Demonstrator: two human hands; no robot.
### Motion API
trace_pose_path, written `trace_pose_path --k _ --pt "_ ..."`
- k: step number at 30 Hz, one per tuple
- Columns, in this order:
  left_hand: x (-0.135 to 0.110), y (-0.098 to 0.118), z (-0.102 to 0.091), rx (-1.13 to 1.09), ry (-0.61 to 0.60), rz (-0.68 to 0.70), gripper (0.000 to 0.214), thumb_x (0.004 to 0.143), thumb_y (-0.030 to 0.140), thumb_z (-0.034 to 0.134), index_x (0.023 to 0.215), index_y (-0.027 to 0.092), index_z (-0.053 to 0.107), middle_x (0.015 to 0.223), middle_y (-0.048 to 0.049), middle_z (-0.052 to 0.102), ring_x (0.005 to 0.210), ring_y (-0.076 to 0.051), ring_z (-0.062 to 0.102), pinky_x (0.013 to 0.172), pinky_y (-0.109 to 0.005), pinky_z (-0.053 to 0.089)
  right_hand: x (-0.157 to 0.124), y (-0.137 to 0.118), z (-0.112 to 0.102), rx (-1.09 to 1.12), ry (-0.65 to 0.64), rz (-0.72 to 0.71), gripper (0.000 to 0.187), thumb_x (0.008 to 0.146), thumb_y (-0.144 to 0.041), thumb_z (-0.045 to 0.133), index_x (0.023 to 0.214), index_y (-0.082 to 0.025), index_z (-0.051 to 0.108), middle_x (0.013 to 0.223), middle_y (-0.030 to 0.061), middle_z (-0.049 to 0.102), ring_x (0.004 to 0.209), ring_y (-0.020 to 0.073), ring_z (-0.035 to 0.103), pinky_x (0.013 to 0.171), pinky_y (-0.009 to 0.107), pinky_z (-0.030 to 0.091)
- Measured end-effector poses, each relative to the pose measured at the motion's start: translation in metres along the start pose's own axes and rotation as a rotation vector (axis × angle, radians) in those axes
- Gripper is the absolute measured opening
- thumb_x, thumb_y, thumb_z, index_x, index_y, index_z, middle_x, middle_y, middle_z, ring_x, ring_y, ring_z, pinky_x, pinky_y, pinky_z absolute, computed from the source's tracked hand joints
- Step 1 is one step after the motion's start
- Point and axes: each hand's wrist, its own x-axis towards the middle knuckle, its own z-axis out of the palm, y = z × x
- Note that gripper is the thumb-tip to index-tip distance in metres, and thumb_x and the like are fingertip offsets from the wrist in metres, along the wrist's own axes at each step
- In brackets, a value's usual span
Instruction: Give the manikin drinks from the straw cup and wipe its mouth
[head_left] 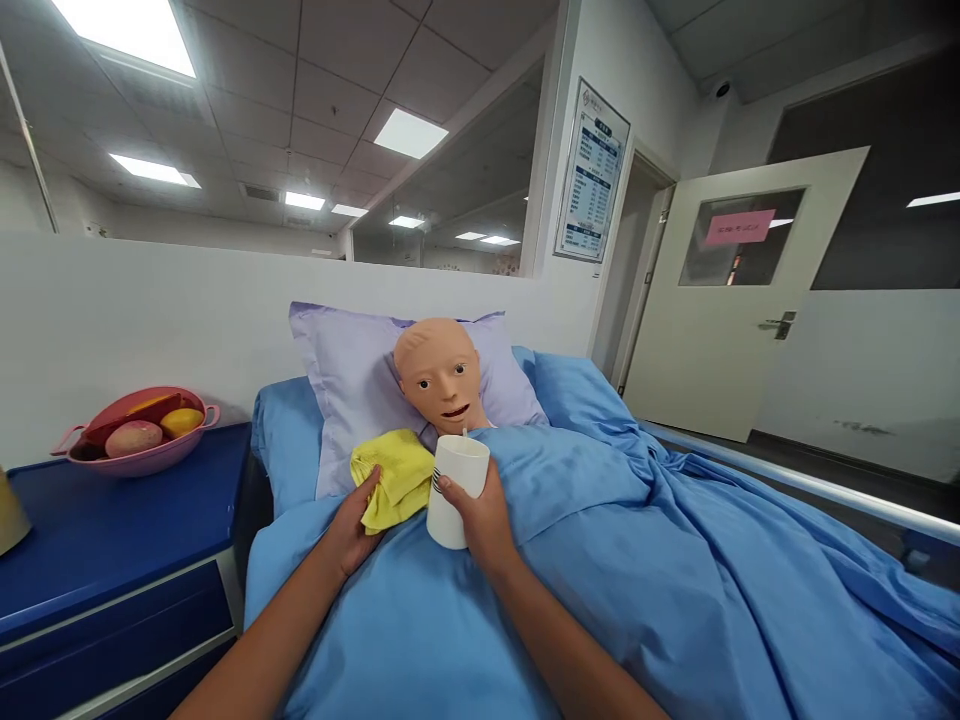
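Note:
A white cup with dark stripes on its side is gripped by my right hand, thumb across its front. Something thin and pale sticks up at its far rim; the cup's inside is hidden. Left of it, my left hand is closed on a folded yellow cloth. Just beyond both hands lies a patient manikin, face up with its mouth slightly open. Its head rests on a lilac pillow, and a blue quilt covers its body.
On the left stands a blue bedside cabinet bearing a pink basket of fruit. A yellowish object shows at the left edge. A pale bed rail runs along the right, with an open door beyond.

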Motion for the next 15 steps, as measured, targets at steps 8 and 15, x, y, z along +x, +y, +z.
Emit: trace_pose_path --k 8,15 --pt "-0.0041 -0.0044 -0.0002 0.021 -0.047 -0.006 0.052 0.094 0.033 0.053 0.14 0.009 0.047 0.13 -0.014 0.065 0.123 -0.026 0.059 0.115 -0.039 0.038 0.0039 0.0005 -0.0002 0.055 -0.006 0.029 0.062 0.066 -0.05 0.081 0.114 -0.022 0.053 0.096 0.0026 0.066 0.082 0.0215 0.065 0.069 0.035 0.055" --pt "-0.0035 -0.0049 -0.0005 0.03 -0.036 -0.009 0.05 0.094 0.032 0.054 0.138 0.01 0.049 0.127 -0.0141 0.066 0.122 -0.026 0.06 0.112 -0.04 0.042 0.0047 -0.0014 0.0004 0.058 0.003 0.034 0.064 0.067 -0.051 0.081 0.116 -0.021 0.053 0.096 0.0034 0.067 0.082 0.0225 0.066 0.067 0.035 0.056"
